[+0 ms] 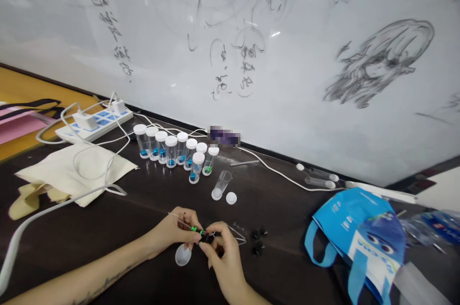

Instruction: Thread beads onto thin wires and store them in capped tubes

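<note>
Low in the middle of the dark table (280, 266), my left hand (176, 231) and my right hand (221, 252) meet. Both pinch a small black binder clip (205, 235) with thin wire handles and a green part beside it. A translucent round lid (183, 255) lies just under my left hand. A few loose black clips (258, 240) lie to the right of my right hand. Farther back, an open clear vial (222, 184) lies tipped over with its white cap (231, 197) beside it.
A row of capped vials (171, 152) holding blue and green items stands behind. At the left are a white power strip (97, 122) with cables and a cream cloth bag (75, 171). A blue bag (359, 233) lies right. Two more vials (319, 178) lie by the whiteboard (287, 56).
</note>
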`<move>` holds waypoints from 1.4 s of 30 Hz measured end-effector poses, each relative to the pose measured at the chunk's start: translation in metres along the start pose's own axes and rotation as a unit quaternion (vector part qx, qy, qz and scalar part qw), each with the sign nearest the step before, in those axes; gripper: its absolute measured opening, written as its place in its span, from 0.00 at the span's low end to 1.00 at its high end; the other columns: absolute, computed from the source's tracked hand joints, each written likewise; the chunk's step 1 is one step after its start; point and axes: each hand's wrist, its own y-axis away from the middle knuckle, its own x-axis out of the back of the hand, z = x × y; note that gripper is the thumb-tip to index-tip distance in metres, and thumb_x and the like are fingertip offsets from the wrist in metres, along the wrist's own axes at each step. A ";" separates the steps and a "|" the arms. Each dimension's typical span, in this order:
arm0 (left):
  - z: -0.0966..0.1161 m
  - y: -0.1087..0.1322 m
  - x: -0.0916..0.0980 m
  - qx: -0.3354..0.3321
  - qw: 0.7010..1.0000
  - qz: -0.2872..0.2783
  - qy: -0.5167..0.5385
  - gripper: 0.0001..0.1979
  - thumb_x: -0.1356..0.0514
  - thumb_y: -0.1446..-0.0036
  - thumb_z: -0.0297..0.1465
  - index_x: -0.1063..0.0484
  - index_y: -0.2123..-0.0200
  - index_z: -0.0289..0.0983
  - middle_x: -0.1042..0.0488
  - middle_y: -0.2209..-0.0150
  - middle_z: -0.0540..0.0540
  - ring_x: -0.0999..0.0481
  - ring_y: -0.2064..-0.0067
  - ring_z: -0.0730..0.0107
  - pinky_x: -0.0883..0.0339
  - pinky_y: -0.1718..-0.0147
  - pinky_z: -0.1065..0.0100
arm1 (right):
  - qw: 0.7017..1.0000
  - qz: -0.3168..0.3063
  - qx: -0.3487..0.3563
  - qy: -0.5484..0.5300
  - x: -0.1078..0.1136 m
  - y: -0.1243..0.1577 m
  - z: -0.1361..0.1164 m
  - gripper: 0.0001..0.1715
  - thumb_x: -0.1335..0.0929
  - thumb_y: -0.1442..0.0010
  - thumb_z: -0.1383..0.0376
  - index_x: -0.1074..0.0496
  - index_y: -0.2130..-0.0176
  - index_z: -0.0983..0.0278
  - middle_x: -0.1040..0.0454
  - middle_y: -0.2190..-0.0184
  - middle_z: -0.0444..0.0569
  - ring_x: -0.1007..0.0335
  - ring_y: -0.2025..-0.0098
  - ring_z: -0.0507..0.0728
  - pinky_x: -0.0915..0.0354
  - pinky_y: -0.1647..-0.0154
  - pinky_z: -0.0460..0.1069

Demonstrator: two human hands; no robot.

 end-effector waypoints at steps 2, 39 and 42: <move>0.001 0.000 0.000 -0.001 1.000 0.001 0.002 0.10 0.27 0.56 0.31 0.23 0.72 0.32 0.24 0.81 0.50 0.27 0.82 0.75 0.34 0.80 0.75 | 1.000 0.003 -0.013 0.000 0.000 0.000 0.001 0.08 0.29 0.41 0.63 0.32 0.61 0.61 0.35 0.77 0.37 0.41 0.82 0.48 0.45 0.79 0.44; -0.001 0.001 0.001 0.011 1.000 -0.008 0.002 0.12 0.26 0.58 0.30 0.25 0.74 0.32 0.24 0.82 0.50 0.27 0.81 0.75 0.34 0.80 0.75 | 1.000 -0.019 0.016 -0.004 0.002 -0.003 0.003 0.12 0.29 0.40 0.58 0.30 0.67 0.63 0.34 0.75 0.39 0.42 0.80 0.48 0.46 0.78 0.43; -0.002 0.001 0.002 0.013 1.000 -0.011 0.001 0.12 0.26 0.58 0.30 0.25 0.73 0.32 0.24 0.82 0.50 0.28 0.82 0.76 0.34 0.80 0.75 | 0.999 -0.041 0.011 -0.012 0.003 -0.003 0.003 0.16 0.33 0.36 0.56 0.31 0.71 0.64 0.36 0.78 0.39 0.41 0.81 0.48 0.46 0.78 0.43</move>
